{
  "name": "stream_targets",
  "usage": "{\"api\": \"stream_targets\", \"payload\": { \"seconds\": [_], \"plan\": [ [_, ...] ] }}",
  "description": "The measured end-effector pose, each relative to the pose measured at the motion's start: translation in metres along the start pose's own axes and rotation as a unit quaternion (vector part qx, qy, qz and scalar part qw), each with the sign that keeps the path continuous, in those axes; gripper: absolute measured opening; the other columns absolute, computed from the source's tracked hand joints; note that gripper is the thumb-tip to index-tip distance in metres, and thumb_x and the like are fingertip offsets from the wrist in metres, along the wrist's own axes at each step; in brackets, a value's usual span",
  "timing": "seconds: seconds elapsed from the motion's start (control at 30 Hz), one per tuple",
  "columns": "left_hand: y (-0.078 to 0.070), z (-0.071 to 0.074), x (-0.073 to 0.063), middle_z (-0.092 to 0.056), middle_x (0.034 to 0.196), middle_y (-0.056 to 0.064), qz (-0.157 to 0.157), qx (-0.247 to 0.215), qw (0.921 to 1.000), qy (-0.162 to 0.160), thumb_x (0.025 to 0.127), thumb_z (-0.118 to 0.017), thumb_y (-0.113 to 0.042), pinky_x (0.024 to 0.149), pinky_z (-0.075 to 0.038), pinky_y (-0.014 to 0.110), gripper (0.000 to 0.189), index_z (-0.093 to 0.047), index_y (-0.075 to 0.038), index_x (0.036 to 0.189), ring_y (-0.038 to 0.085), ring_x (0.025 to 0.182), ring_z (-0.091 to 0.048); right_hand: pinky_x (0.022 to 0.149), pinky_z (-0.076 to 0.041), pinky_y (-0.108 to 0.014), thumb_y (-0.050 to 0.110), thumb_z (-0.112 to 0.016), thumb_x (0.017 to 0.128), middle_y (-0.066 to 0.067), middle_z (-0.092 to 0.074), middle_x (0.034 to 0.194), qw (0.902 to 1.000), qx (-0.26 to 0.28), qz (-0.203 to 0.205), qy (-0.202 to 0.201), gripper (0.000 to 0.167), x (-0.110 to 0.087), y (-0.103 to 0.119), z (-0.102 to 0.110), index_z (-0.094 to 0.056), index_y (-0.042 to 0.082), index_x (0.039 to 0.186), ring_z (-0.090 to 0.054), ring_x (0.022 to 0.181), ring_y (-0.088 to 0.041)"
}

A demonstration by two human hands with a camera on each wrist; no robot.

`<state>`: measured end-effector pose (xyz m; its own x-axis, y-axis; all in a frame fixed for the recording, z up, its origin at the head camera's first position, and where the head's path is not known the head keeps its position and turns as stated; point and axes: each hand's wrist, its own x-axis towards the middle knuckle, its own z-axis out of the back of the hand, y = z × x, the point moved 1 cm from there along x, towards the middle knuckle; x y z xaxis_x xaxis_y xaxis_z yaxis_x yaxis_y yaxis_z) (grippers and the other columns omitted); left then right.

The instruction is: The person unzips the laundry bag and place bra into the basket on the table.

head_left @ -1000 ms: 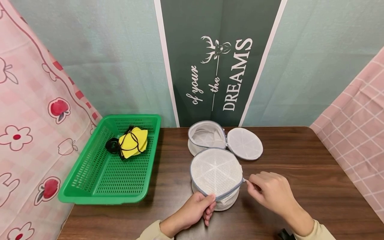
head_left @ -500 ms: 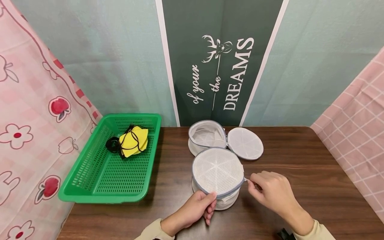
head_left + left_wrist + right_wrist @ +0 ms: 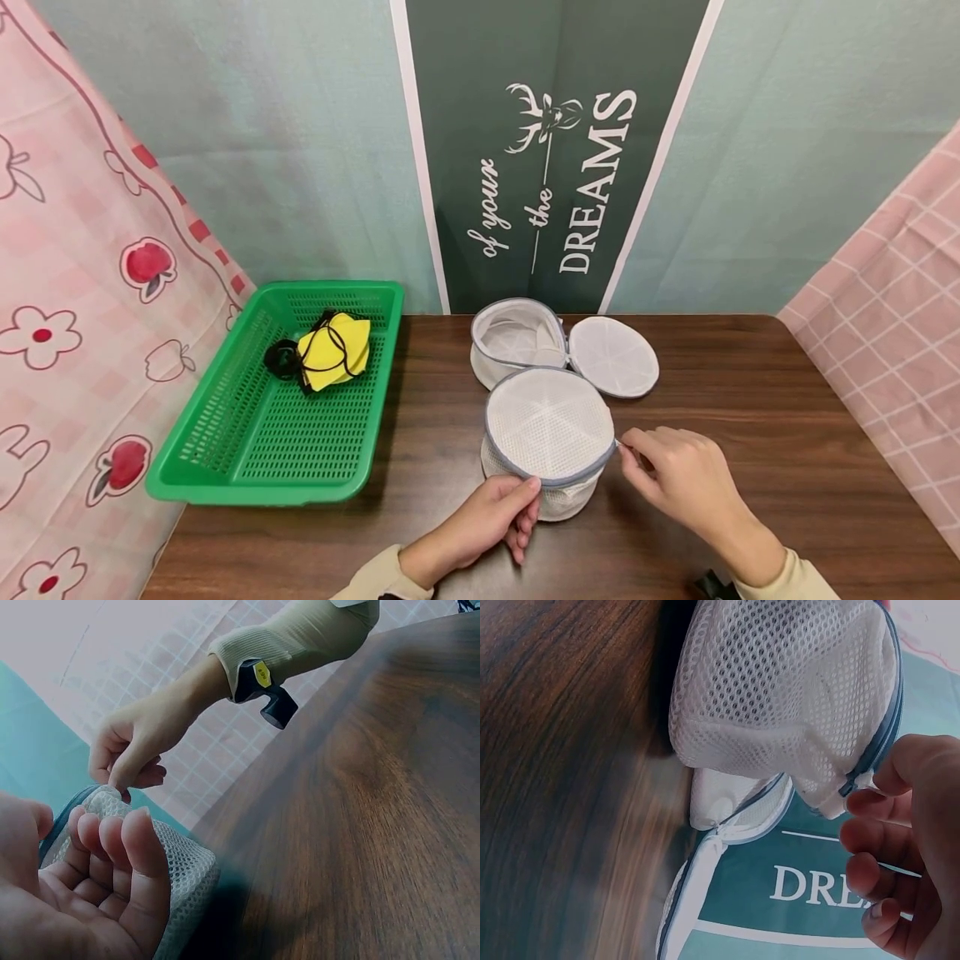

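A round white mesh laundry bag (image 3: 551, 425) with a blue-grey zipped rim stands on the table, its lid lying over the top. My left hand (image 3: 483, 517) pinches the near edge of that rim between thumb and fingers. At the right side, my right hand (image 3: 678, 475) pinches the small zipper pull (image 3: 864, 781) with thumb and forefinger; the other fingers curl loosely in the right wrist view. Just behind stands a second mesh laundry bag (image 3: 487, 372), unzipped, with its round lid (image 3: 613, 357) folded out flat to the right.
A green plastic basket (image 3: 300, 496) stands at the left, holding a folded yellow item (image 3: 330, 354) with black cords and a black round piece (image 3: 282, 360). Printed curtains hang at the back and both sides of the wooden table (image 3: 750, 392).
The front bag's lid and rim have shifted slightly to the right, and its top sits flatter over the body. Both hands keep their grips, almost in place.
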<state>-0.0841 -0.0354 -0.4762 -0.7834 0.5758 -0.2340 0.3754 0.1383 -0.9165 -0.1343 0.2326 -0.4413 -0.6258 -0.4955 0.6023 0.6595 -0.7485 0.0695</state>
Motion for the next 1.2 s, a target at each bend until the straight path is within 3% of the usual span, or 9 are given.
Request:
{"api": "stream_targets", "payload": {
  "seconds": [0.53, 0.8, 1.03, 1.2],
  "plan": [
    [0.0, 0.004, -0.002, -0.048, 0.068, -0.002, -0.004, -0.006, 0.9998, -0.016, 0.109, -0.047, -0.031, 0.047, -0.053, 0.021, 0.057, -0.041, 0.024, 0.094, 0.006, 0.055, -0.05, 0.042, -0.026, -0.021, 0.025, -0.05, 0.085, 0.018, -0.037, 0.06, 0.9999, -0.012, -0.005, -0.002, 0.015, -0.004, -0.001, -0.002, -0.057, 0.024, 0.072, -0.032, 0.052, -0.001],
    [-0.001, 0.005, -0.003, -0.048, 0.067, -0.002, 0.0, -0.018, 0.9995, -0.027, 0.108, -0.047, -0.032, 0.047, -0.054, 0.022, 0.058, -0.041, 0.024, 0.094, 0.007, 0.054, -0.05, 0.041, -0.026, -0.023, 0.032, -0.054, 0.08, 0.016, -0.038, 0.057, 0.998, -0.04, -0.048, -0.007, 0.015, -0.006, -0.001, 0.001, -0.057, 0.023, 0.068, -0.034, 0.049, -0.003],
    [-0.001, 0.01, -0.006, -0.049, 0.067, -0.002, 0.006, -0.012, 0.9996, -0.026, 0.108, -0.046, -0.035, 0.047, -0.054, 0.023, 0.06, -0.041, 0.023, 0.094, 0.008, 0.054, -0.05, 0.041, -0.022, -0.021, 0.035, -0.054, 0.085, 0.017, -0.035, 0.057, 0.9967, -0.042, -0.062, -0.029, 0.023, 0.0, 0.003, 0.005, -0.052, 0.024, 0.065, -0.03, 0.047, -0.003],
    [-0.002, 0.019, -0.01, -0.05, 0.067, 0.0, 0.013, -0.01, 0.9991, -0.039, 0.109, -0.043, -0.037, 0.047, -0.054, 0.024, 0.057, -0.046, 0.014, 0.084, 0.01, 0.055, -0.051, 0.042, -0.022, -0.02, 0.034, -0.052, 0.087, 0.017, -0.033, 0.057, 0.9974, -0.041, -0.056, -0.021, 0.024, 0.008, 0.01, 0.009, -0.05, 0.025, 0.065, -0.029, 0.048, -0.003]
  ]
}}
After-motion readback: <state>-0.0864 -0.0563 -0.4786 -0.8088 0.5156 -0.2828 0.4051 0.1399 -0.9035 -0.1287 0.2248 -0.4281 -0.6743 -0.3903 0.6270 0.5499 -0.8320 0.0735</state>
